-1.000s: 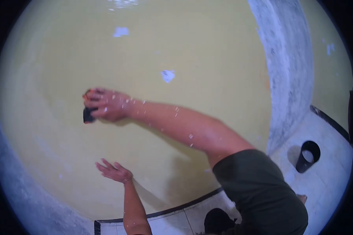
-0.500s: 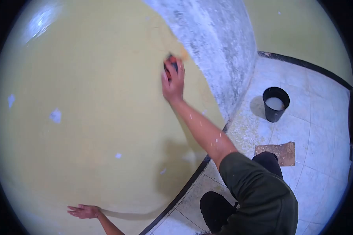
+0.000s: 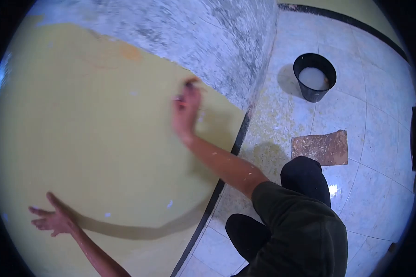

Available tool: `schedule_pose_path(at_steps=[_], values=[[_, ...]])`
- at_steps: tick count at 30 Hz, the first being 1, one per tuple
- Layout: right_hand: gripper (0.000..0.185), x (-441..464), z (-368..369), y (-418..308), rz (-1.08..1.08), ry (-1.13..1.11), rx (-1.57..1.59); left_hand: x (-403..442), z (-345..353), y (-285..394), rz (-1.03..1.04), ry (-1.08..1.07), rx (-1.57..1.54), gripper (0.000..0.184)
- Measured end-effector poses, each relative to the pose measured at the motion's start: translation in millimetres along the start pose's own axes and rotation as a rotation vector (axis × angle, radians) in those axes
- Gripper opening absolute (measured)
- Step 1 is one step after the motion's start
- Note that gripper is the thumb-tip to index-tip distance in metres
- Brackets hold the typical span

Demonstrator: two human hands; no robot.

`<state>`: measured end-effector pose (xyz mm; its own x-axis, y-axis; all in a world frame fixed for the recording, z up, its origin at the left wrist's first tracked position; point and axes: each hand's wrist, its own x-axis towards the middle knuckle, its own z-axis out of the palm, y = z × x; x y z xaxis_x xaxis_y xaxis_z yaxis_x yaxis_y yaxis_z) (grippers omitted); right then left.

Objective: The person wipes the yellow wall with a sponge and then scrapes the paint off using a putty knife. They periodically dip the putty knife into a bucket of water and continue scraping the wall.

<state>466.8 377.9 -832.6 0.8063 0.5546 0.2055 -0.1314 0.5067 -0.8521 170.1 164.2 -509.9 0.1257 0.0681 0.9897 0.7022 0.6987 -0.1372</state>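
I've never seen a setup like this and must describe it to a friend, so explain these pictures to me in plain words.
There is no machine here: these are a person's own bare hands. Every picture comes from one camera worn on the head, looking forward and down, and its lens makes straight edges look curved.

The big yellowish surface is a wall, with a rough grey-white band along it. The right hand holds a small dark and reddish object at the wall; it is too blurred to name. The left hand is spread open by the wall, holding nothing.

On the tiled floor stand a black bucket with whitish contents and, lying flat, a speckled brown sheet. Pale flakes are scattered near the wall.
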Motion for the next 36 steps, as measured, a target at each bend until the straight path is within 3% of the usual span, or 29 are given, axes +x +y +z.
schedule_pose_path(at_steps=[1,3,5,6,8,10,13,14,15,17,20,21,22,23,24,27,29,30,31,34,36], values=[[0.058,6,10,-31,-0.186,-0.106,-0.006,2,0,4,0.025,-0.01,-0.002,0.103],[0.053,2,25,-82,-0.349,-0.28,0.141,1,-2,-8,0.099,0.014,0.041,0.103],[0.04,-6,19,-86,-0.571,-0.418,0.14,3,-3,-8,0.107,-0.005,0.056,0.102],[0.035,-10,15,-66,-0.71,-0.355,0.05,4,-4,-11,0.093,-0.012,0.071,0.101],[0.031,-19,-10,3,-0.629,-0.281,0.106,10,4,-25,0.117,0.006,0.083,0.1],[0.043,-30,-56,101,-0.517,-0.185,0.001,20,14,-39,0.133,0.032,0.097,0.099],[0.042,-37,-151,244,-0.222,-0.021,-0.417,23,10,-41,0.137,-0.006,0.149,0.096],[0.045,-38,-176,282,-0.093,0.038,-0.571,25,8,-41,0.132,-0.015,0.146,0.095],[0.048,-48,-187,332,0.248,0.189,-0.456,25,7,-43,0.121,-0.023,0.141,0.095],[0.047,-32,-202,386,0.526,0.251,-0.427,31,15,-61,0.151,-0.006,0.131,0.095],[0.045,27,-159,321,0.698,0.237,-0.509,35,16,-70,0.196,0.013,0.107,0.096],[0.043,47,-133,263,0.653,0.265,-0.196,35,17,-68,0.211,0.017,0.098,0.096],[0.041,58,-103,213,0.452,0.267,-0.054,28,6,-45,0.227,0.002,0.095,0.096],[0.044,61,-82,177,0.181,0.16,-0.136,14,-15,-10,0.082,-0.142,-0.063,0.089],[0.056,65,-70,140,0.04,0.0,-0.135,4,-27,11,-0.075,-0.281,-0.219,0.086],[0.048,41,-56,73,-0.204,-0.201,0.0,1,-30,16,-0.066,-0.289,-0.229,0.087],[0.039,14,-67,103,-0.336,-0.264,-0.002,-1,-30,17,-0.089,-0.295,-0.222,0.086],[0.033,0,-78,129,-0.298,-0.204,-0.018,1,-30,19,-0.11,-0.292,-0.212,0.086],[0.044,-13,-89,157,-0.191,-0.118,0.004,1,-31,22,-0.103,-0.282,-0.216,0.086],[0.045,-33,-145,257,0.056,0.081,-0.315,-2,-32,26,-0.113,-0.298,-0.193,0.085],[0.046,-26,-175,334,0.366,0.19,-0.52,3,-27,17,-0.128,-0.282,-0.195,0.085]])
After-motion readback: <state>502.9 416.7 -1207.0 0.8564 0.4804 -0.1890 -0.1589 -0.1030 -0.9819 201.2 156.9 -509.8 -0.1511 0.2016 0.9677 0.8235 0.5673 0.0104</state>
